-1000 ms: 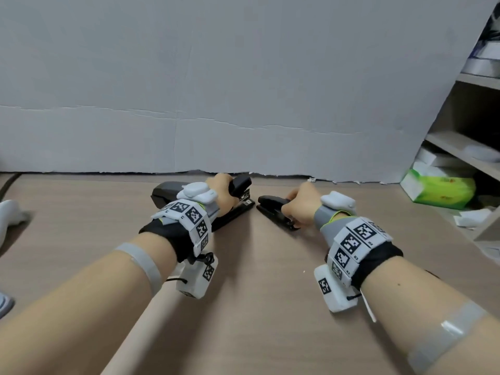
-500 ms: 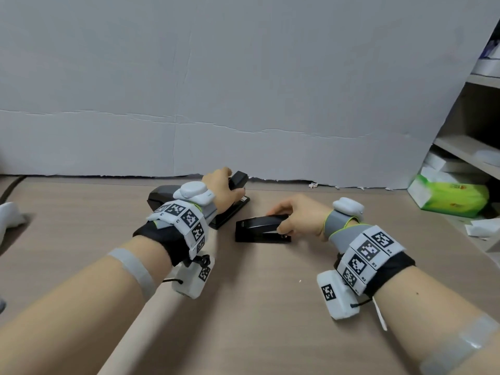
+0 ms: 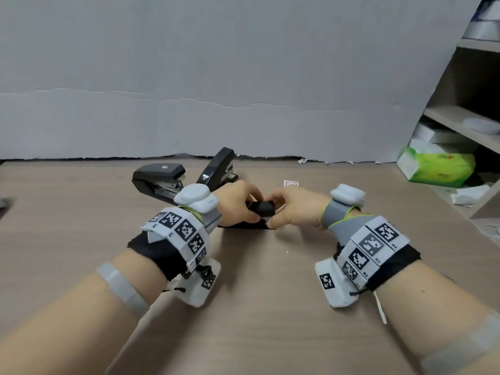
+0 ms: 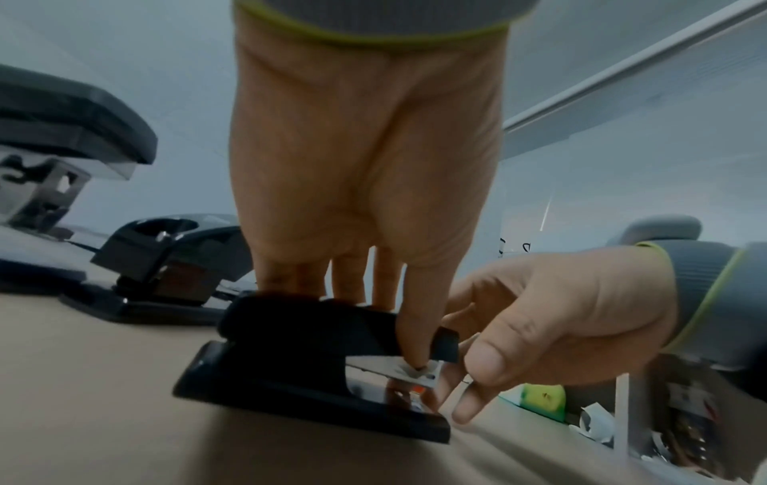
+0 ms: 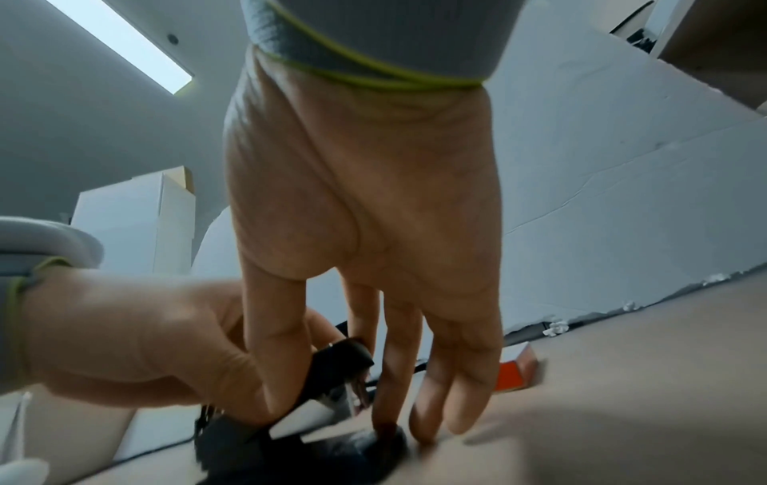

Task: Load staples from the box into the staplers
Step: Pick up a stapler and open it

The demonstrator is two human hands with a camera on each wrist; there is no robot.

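A small black stapler (image 3: 263, 211) lies on the wooden table (image 3: 243, 307) between my hands. My left hand (image 3: 250, 209) grips its rear, thumb on the metal magazine (image 4: 394, 364) and fingers over the far side. The right hand (image 3: 273, 213) pinches the front end of the stapler's black top (image 5: 340, 361), with its other fingers down by the base (image 5: 332, 453). Behind them stand two bigger black staplers: one (image 3: 159, 177) on the left, and one (image 3: 219, 169) with its top raised. A little staple box (image 3: 290, 183) lies just beyond my right hand, its orange side (image 5: 514, 370) showing.
A grey board (image 3: 243, 104) closes off the table's back edge. Shelves (image 3: 465, 123) stand at the right with a green tissue pack (image 3: 438, 166) and crumpled paper (image 3: 470, 193). Bare tabletop lies in front of my hands.
My right hand has pulled the small stapler nearer and to the middle. My left hand has let go of the raised-top stapler and come over to grip the small one.
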